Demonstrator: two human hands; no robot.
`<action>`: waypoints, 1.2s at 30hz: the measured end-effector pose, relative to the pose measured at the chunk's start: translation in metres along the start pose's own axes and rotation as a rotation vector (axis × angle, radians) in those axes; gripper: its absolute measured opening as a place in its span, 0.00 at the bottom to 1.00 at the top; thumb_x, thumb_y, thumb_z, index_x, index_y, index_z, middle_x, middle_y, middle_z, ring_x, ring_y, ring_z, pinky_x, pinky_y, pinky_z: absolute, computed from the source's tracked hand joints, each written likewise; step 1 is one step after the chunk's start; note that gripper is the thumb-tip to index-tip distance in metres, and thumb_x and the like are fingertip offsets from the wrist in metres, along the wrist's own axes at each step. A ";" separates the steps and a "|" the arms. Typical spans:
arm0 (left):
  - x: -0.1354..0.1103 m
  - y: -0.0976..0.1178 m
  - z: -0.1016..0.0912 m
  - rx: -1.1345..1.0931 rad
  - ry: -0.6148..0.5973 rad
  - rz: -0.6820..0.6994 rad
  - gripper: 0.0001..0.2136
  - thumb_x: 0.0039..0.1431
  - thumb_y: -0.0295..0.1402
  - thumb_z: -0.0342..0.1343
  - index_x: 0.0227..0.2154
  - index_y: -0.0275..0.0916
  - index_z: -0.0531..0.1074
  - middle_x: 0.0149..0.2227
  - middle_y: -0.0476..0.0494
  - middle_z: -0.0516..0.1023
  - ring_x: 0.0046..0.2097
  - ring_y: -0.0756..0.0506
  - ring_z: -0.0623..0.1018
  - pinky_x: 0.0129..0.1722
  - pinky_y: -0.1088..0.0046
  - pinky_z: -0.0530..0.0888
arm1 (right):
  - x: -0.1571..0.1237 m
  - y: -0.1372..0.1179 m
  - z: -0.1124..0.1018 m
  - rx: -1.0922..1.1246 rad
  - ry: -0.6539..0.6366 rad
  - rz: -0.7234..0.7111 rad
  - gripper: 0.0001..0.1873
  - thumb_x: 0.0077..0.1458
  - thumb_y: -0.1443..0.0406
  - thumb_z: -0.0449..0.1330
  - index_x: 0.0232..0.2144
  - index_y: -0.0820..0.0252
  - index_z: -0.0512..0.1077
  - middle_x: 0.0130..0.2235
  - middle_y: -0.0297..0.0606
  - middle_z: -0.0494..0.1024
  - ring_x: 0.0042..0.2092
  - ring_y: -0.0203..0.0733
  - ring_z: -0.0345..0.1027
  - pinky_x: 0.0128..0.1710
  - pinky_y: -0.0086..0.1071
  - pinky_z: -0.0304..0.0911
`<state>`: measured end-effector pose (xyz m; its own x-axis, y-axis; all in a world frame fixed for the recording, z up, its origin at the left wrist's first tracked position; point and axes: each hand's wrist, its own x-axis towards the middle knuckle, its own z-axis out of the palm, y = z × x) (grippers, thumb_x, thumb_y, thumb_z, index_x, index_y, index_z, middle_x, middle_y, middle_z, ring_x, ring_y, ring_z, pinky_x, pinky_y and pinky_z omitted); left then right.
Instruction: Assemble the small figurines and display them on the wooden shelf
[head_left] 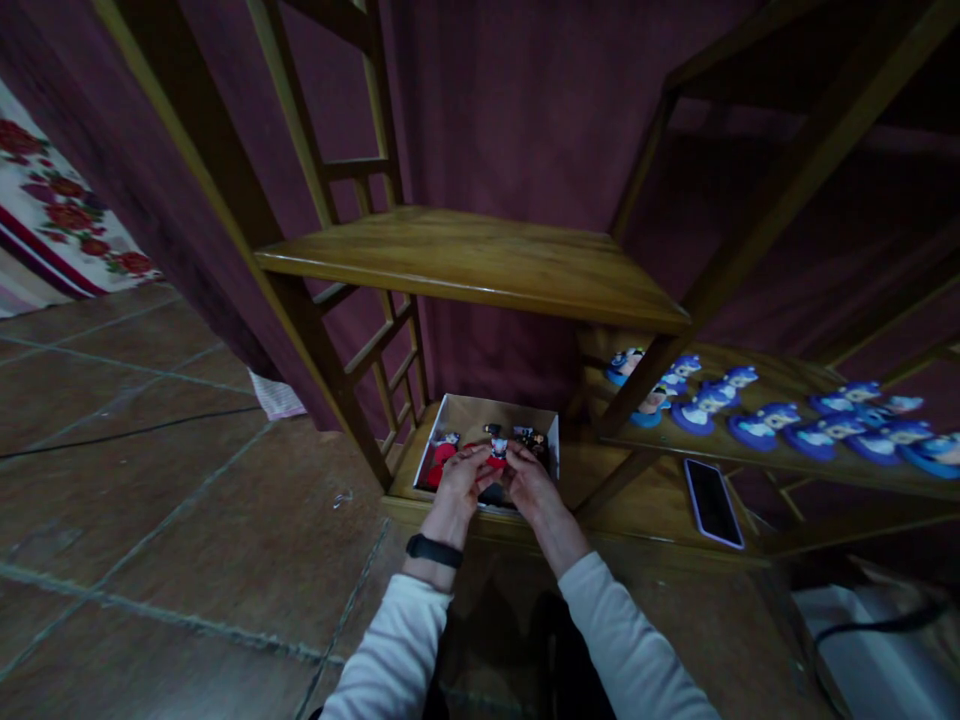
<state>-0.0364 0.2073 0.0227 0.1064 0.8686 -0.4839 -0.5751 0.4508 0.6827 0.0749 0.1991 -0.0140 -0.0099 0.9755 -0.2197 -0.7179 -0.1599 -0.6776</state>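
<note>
Between my two hands is a small figurine [499, 449] with a dark top, a white middle and a red base. My left hand [466, 474] grips it from the left, fingers closed at its base. From the other side my right hand [527, 474] pinches it as well. Both hands are over a shallow white cardboard box [495, 408] on the lowest shelf. Inside the box lie a red piece [442, 458] and a few dark-and-white figures [534, 438], partly hidden by my hands.
A wooden shelf board [472, 255] juts out above the box. To the right, several purple-and-blue figurines [765, 425] stand on another shelf. A phone [714, 503] lies below them. Wooden posts frame the shelves; a black cable [150, 432] crosses the tiled floor.
</note>
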 end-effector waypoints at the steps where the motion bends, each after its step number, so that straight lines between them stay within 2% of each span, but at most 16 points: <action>1: 0.001 -0.001 -0.001 0.002 0.005 -0.006 0.04 0.46 0.23 0.59 0.27 0.33 0.71 0.23 0.45 0.76 0.22 0.51 0.75 0.28 0.72 0.75 | 0.000 0.001 -0.001 0.001 0.003 0.004 0.10 0.41 0.67 0.65 0.31 0.56 0.72 0.34 0.32 0.78 0.33 0.34 0.69 0.33 0.28 0.63; 8: 0.005 -0.006 -0.003 -0.006 0.070 -0.064 0.02 0.48 0.24 0.57 0.27 0.33 0.70 0.22 0.44 0.75 0.23 0.51 0.75 0.27 0.73 0.75 | 0.000 0.009 -0.001 0.008 0.070 0.045 0.09 0.41 0.67 0.65 0.30 0.56 0.73 0.32 0.31 0.78 0.32 0.33 0.69 0.33 0.27 0.63; 11: 0.003 -0.005 -0.005 -0.037 0.024 -0.055 0.03 0.49 0.24 0.56 0.28 0.33 0.70 0.23 0.45 0.75 0.24 0.51 0.75 0.28 0.73 0.75 | -0.003 0.006 0.005 -0.003 0.078 0.044 0.10 0.41 0.66 0.64 0.31 0.56 0.73 0.32 0.31 0.78 0.32 0.34 0.70 0.32 0.27 0.63; 16: -0.013 -0.004 -0.011 -0.041 -0.051 0.058 0.06 0.50 0.23 0.55 0.32 0.36 0.69 0.26 0.46 0.76 0.26 0.50 0.76 0.30 0.71 0.76 | -0.024 -0.009 0.015 -0.122 -0.001 -0.008 0.13 0.41 0.63 0.64 0.33 0.57 0.74 0.35 0.34 0.78 0.35 0.36 0.70 0.36 0.30 0.63; 20: -0.039 -0.013 -0.012 0.002 -0.103 0.079 0.06 0.50 0.24 0.56 0.32 0.35 0.71 0.27 0.45 0.77 0.27 0.51 0.76 0.32 0.74 0.76 | -0.061 -0.017 0.011 -0.183 -0.025 -0.043 0.15 0.39 0.61 0.64 0.33 0.58 0.74 0.36 0.36 0.78 0.37 0.39 0.71 0.39 0.33 0.63; 26: -0.099 -0.035 -0.016 0.096 -0.254 0.056 0.12 0.46 0.25 0.60 0.37 0.34 0.73 0.34 0.41 0.78 0.33 0.49 0.78 0.38 0.72 0.75 | -0.124 -0.022 -0.006 -0.218 0.012 -0.032 0.15 0.38 0.61 0.65 0.33 0.58 0.74 0.34 0.37 0.78 0.32 0.37 0.70 0.33 0.31 0.62; 30: -0.138 -0.054 -0.024 0.163 -0.364 0.083 0.18 0.42 0.25 0.63 0.40 0.34 0.73 0.39 0.40 0.78 0.38 0.48 0.77 0.43 0.72 0.72 | -0.162 -0.021 -0.016 -0.213 -0.010 -0.014 0.16 0.37 0.61 0.65 0.32 0.59 0.74 0.32 0.38 0.78 0.31 0.36 0.70 0.32 0.30 0.61; 36: -0.168 -0.085 -0.029 0.204 -0.342 0.147 0.22 0.38 0.27 0.66 0.42 0.34 0.72 0.36 0.39 0.78 0.35 0.49 0.77 0.40 0.74 0.71 | -0.196 -0.015 -0.029 -0.251 0.001 -0.031 0.16 0.36 0.61 0.66 0.31 0.59 0.74 0.33 0.38 0.78 0.34 0.38 0.71 0.35 0.32 0.62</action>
<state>-0.0290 0.0168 0.0300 0.3180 0.9295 -0.1869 -0.4354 0.3183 0.8421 0.1082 0.0060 0.0186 0.0097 0.9805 -0.1965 -0.5226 -0.1626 -0.8369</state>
